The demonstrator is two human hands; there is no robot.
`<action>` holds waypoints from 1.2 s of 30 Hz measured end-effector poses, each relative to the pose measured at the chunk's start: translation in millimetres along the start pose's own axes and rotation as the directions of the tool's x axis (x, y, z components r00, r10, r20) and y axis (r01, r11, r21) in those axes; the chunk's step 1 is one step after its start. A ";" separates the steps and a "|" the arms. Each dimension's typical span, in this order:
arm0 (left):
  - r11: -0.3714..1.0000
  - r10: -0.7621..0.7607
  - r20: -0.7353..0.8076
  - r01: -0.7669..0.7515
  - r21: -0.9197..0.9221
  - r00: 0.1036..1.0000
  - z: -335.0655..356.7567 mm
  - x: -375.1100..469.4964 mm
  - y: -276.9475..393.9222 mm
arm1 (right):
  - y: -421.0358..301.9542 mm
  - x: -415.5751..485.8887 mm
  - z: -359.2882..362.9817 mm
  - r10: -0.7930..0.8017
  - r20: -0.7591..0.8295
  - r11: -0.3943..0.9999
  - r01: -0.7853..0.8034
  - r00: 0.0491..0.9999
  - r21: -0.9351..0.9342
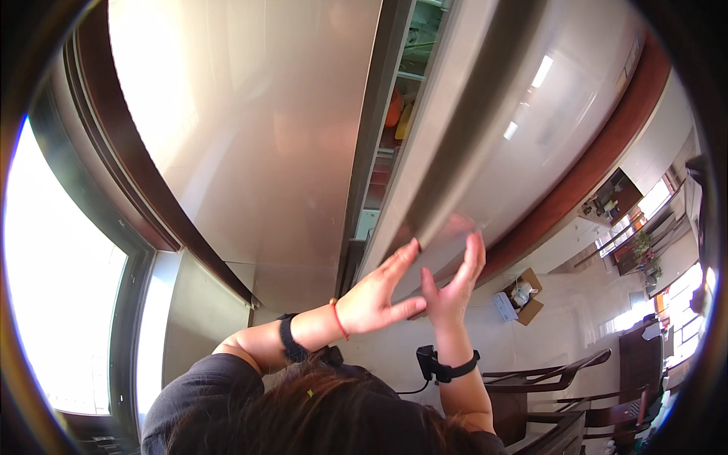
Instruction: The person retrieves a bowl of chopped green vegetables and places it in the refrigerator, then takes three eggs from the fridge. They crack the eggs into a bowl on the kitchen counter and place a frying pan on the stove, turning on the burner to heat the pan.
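A tall refrigerator with metallic doors stands before me, its right door (512, 131) ajar and its left door (273, 142) beside the gap. Through the narrow gap, shelves with orange and yellow items (402, 114) show. My left hand (378, 296), with a red string on the wrist, has its fingertips at the lower edge of the right door. Just right of it, my right hand (455, 284) is raised with fingers apart near the glossy door face, which reflects it. Whether its fingertips touch the door is unclear. Neither hand holds a loose object. Black straps circle both forearms.
An open cardboard box (529, 313) with a plastic bag lies on the floor at the right. Dark wooden chairs (512, 398) stand at the lower right. A bright window (62, 273) is at the left, and dark red trim (597, 142) borders the refrigerator.
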State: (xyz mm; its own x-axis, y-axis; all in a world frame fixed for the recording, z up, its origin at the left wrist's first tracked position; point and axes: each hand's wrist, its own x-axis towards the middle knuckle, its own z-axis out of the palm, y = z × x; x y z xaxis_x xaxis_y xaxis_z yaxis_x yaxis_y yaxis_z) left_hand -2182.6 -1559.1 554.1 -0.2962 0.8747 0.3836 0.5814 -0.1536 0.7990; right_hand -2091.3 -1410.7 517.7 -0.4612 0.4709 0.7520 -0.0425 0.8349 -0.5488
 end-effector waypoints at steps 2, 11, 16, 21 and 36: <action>0.998 0.063 0.035 -0.062 -0.015 0.997 -2.9 -10.9 17.6 | 8.9 -10.2 -20.2 -0.019 -0.039 0.999 0.018 0.999 -0.028; 0.975 0.052 -0.107 -0.074 -0.212 0.993 24.1 21.8 26.2 | 38.6 -72.6 -121.7 0.102 -0.252 0.987 -0.066 0.962 0.147; 0.964 0.231 0.080 -0.217 -0.154 0.970 64.2 29.1 30.4 | 44.3 -88.9 -163.0 0.140 -0.370 0.990 -0.125 0.918 0.064; 0.983 0.156 0.075 -0.147 -0.114 0.985 76.2 33.3 28.8 | 60.0 -93.7 -194.6 0.200 -0.505 0.980 -0.163 0.840 0.118; 0.963 -0.226 -0.186 0.191 -0.190 0.956 21.5 20.4 -19.3 | 82.0 -78.0 -219.1 0.098 -0.697 0.969 -0.228 0.711 -0.096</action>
State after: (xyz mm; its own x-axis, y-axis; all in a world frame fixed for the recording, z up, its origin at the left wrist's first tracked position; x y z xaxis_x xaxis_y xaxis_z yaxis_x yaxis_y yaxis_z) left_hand -2183.6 -1528.4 536.5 -0.5555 0.7858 0.2720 0.3593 -0.0682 0.9307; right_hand -1864.6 -1316.5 494.0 0.2854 0.6149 0.7351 0.1494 0.7291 -0.6679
